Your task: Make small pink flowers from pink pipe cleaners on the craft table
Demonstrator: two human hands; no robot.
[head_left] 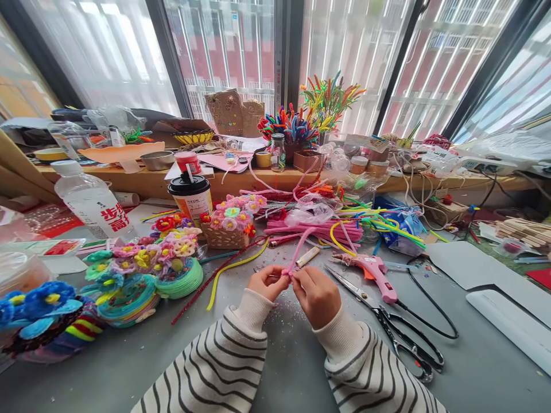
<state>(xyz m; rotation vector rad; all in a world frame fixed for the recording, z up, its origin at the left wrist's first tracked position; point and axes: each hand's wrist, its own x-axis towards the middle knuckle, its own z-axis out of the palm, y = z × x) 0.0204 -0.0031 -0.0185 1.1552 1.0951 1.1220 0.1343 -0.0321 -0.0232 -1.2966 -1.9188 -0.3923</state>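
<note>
Both hands meet over the middle of the grey table, pinching a pink pipe cleaner (300,245). My left hand (267,282) grips its bent lower end between thumb and fingers. From the other side, my right hand (317,291) pinches the same end, the fingertips of the two hands nearly touching. A free length of the pipe cleaner curves up and away from them. Just right of my right hand lie large black-handled scissors (379,312), blades slightly apart. Beyond these rests a pink glue gun (374,272). A small white lighter-like piece (308,256) lies behind the fingers.
Pipe-cleaner flower pots (178,278) crowd the left, beside a water bottle (88,201) and a lidded cup (189,195). A flower basket (221,232) stands near a pile of pink pipe cleaners (318,230). The glue gun's black cord (434,321) loops right. White boards (503,321) lie at far right.
</note>
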